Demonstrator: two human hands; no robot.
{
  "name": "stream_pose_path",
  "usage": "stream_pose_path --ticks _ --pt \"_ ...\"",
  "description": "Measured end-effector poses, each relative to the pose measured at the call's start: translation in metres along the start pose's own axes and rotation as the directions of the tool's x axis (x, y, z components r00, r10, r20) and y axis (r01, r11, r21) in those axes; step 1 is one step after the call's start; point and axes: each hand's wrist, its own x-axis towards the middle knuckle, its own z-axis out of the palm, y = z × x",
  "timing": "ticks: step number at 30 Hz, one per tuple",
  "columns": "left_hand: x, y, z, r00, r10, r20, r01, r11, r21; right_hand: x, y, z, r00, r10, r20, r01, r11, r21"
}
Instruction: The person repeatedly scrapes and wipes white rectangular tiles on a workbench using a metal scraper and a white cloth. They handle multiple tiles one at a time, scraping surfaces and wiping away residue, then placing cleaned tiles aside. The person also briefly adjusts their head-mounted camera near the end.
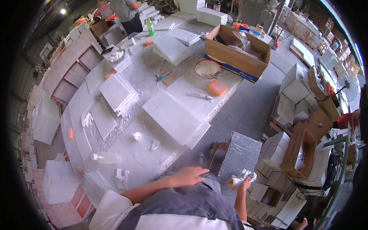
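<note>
My left hand (188,176) is held in front of my grey apron (184,203), its fingers stretched out and nothing in them. In my right hand (244,184), low on the right, is a bunched pair of white work gloves (240,178) with a yellowish cuff. Just beyond the gloves a dark grey veined stone slab (240,151) lies beside the table. Closest to my left hand on the table are stacked white stone tiles (174,117). Another white glove (122,178) rests near my left forearm.
A dusty worktable (149,153) spreads ahead, with a cardboard box (234,57), an orange block (217,87), a marker (200,96), a bowl of white paste (207,69) and a clear bottle (106,157). Stacked tiles (278,145) and an open carton (298,153) stand right. People (124,13) are at the back.
</note>
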Motion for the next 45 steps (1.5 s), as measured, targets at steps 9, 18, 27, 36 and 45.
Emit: stream_pose_path --ticks 9,18,27,36,45 --pt "0.029 0.002 -0.013 0.996 -0.048 -0.070 0.053 0.996 0.076 0.058 0.055 -0.080 0.982 0.185 -0.047 -0.190 0.919 -0.346" --pt "0.062 -0.006 -0.022 1.000 -0.017 0.004 0.016 0.989 0.144 0.060 0.075 -0.100 0.982 0.186 -0.035 -0.186 0.921 -0.342" --pt "0.089 0.003 -0.034 0.980 -0.073 0.184 0.024 0.966 0.256 0.050 0.089 -0.097 0.971 0.237 -0.034 -0.237 0.939 -0.249" --pt "0.084 0.007 -0.045 0.968 -0.079 0.240 0.003 0.953 0.304 0.033 0.086 -0.095 0.980 0.189 -0.057 -0.196 0.895 -0.400" --pt "0.053 0.003 -0.035 0.970 0.004 0.243 -0.065 0.968 0.243 -0.008 0.138 -0.148 0.945 0.279 -0.171 -0.321 0.892 -0.318"
